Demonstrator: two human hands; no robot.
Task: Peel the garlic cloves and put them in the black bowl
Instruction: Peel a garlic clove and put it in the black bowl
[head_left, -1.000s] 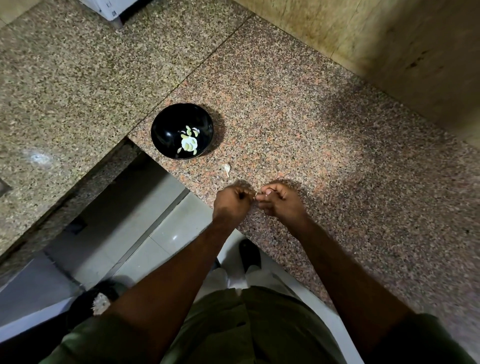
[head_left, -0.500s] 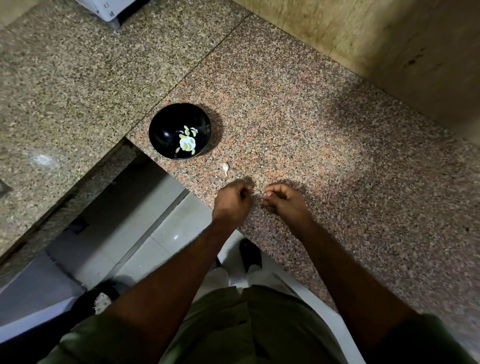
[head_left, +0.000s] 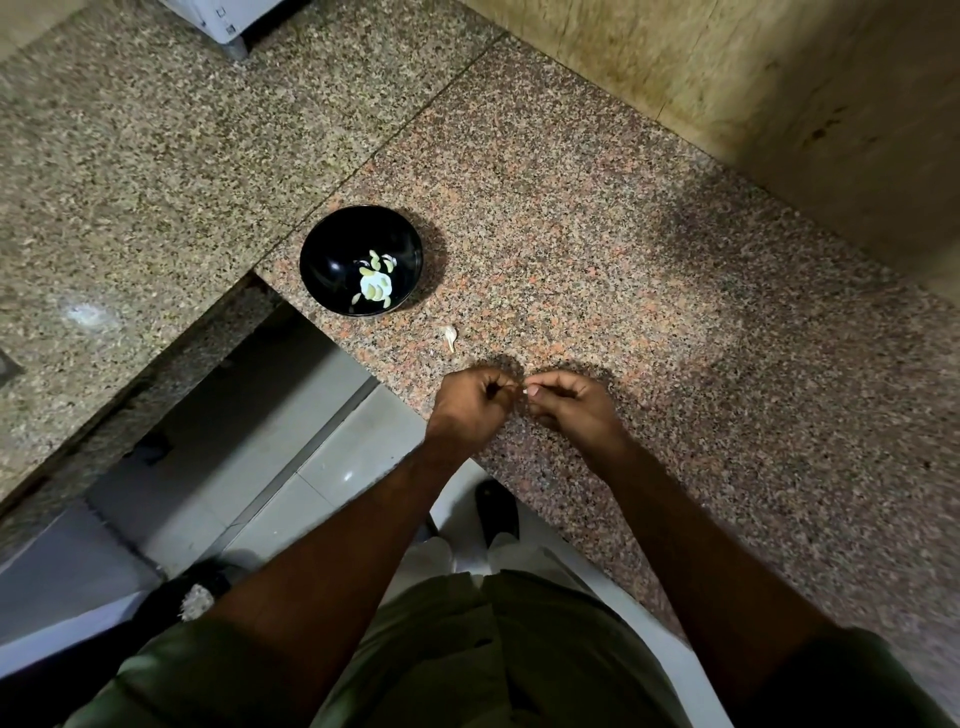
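A speckled granite surface (head_left: 649, 270) fills the view below a tan stone wall (head_left: 779, 78). Both hands hover at its near edge, fingertips almost meeting: the right hand (head_left: 574, 410) pinches a small pale garlic clove (head_left: 525, 391), and the left hand (head_left: 470, 402) has its fingers curled, pinching something too small to tell. An unpeeled clove (head_left: 450, 336) lies just beyond them. Farther left sits the black bowl (head_left: 332, 260), with peeled cloves (head_left: 375, 283) inside.
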